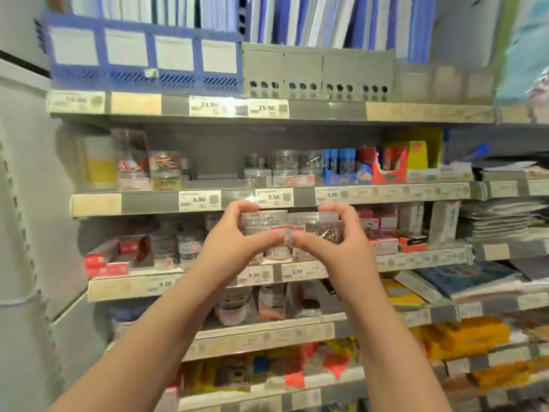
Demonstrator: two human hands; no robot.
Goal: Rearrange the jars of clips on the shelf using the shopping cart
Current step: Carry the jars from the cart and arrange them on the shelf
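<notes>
Head view: the left hand (231,245) curls round a clear jar (263,223). The right hand (338,242) grips a second jar (319,226), touching the first at its 3 o'clock. Both are held just under a shelf edge (148,202). A gap (217,168) lies open at 12 o'clock.

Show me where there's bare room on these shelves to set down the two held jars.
One bare patch: the shelf tagged 6.90, between the coloured-clip jars and the silver-clip jars. The lower shelf behind the left hand and right hand is crowded with small jars and boxes.
</notes>
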